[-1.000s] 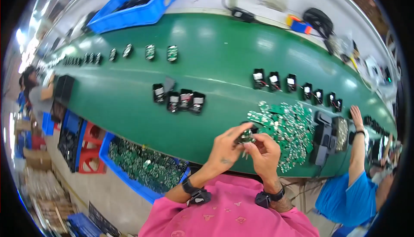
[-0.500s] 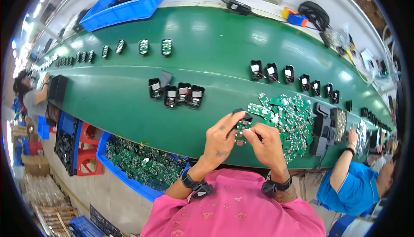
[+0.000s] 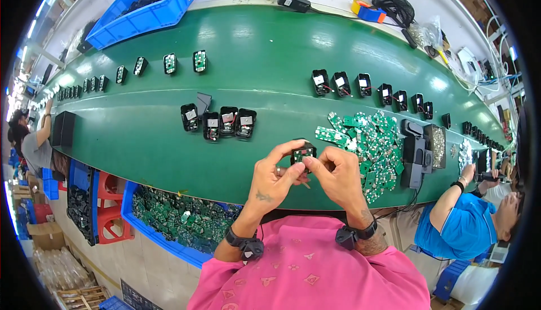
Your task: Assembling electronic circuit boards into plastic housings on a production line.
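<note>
In front of my chest my left hand is closed around a small black plastic housing. A green circuit board lies in the housing's open mouth. The fingers of my right hand are curled in at the near side, its thumb pressed to the board's lower edge. My fingers partly cover the board and housing. Just right of my hands spreads a pile of loose green circuit boards. To the left, several open black housings with wires inside stand by a grey flat piece.
More black housings line the bench's far right; board-filled ones line the far left. A blue crate stands at the back. A blue bin of boards sits below the bench's edge. Grey devices stand right, near a co-worker in blue.
The circuit board, held upright between my hands below the housing before, now sits in the housing's mouth. My hands have turned, both thumbs meeting at the board. The whole view has shifted slightly.
</note>
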Demonstrator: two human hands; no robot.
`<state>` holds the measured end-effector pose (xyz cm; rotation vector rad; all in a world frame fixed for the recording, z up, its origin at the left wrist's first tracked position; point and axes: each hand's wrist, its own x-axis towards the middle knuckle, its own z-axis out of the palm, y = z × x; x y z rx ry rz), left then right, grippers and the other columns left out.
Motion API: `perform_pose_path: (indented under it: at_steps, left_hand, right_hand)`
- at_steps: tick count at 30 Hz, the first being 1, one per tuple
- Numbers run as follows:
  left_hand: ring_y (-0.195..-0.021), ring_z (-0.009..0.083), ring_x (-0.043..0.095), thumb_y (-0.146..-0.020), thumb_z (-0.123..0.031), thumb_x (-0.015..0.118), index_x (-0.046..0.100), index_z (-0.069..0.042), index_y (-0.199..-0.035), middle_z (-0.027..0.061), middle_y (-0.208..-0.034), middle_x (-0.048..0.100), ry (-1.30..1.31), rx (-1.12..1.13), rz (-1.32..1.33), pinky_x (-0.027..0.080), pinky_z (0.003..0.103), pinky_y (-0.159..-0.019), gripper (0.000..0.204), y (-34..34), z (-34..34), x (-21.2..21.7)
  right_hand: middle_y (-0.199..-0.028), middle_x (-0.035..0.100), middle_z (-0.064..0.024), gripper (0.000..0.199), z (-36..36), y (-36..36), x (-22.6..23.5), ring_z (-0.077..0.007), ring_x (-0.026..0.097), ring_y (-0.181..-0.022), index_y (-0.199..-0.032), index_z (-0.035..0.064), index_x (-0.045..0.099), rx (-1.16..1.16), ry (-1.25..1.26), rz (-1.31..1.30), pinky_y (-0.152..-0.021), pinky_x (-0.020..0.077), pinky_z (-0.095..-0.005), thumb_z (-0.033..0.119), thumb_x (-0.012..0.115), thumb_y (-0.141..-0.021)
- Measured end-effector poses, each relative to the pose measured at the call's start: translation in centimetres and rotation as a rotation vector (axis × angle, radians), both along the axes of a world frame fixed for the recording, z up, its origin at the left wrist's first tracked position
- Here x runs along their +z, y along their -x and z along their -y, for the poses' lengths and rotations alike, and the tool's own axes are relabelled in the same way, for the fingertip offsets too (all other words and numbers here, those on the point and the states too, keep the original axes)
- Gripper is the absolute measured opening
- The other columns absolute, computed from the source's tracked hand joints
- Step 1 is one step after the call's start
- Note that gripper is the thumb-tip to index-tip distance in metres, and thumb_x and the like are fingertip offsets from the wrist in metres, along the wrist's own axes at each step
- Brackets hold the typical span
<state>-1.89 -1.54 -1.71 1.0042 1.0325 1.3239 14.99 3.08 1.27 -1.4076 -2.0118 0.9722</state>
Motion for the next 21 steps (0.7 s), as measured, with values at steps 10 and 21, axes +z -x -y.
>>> perform_pose_path:
  at_steps: [10, 21]
  left_hand:
    - [-0.066, 0.0165, 0.071, -0.100, -0.008, 0.053, 0.059, -0.003, -0.127, 0.0126, -0.097, 0.070, -0.088, 0.220, -0.087, 0.058, 0.028, -0.054, 0.027, -2.0, 1.1, 0.3]
    - [-0.062, 0.0184, 0.068, -0.100, -0.008, 0.048, 0.058, -0.008, -0.125, 0.0128, -0.096, 0.068, 0.061, 0.394, -0.243, 0.056, 0.031, -0.047, 0.027, -0.2, -15.2, -4.5]
  right_hand:
    - [-0.084, 0.065, -0.0145, 0.042, 1.3, 2.1, 0.0, -0.0280, 0.065, -0.068, -0.137, 0.0061, 0.052, 0.090, -0.042, -0.289, -0.064, 0.0531, -0.0349, 0.010, 0.057, -0.096]
    - [-0.087, 0.066, -0.0091, 0.034, -2.2, -0.9, -3.8, -0.0151, 0.062, -0.074, -0.127, -0.0001, 0.060, -0.178, -0.069, -0.231, -0.065, 0.0491, -0.0278, 0.015, 0.061, -0.097]
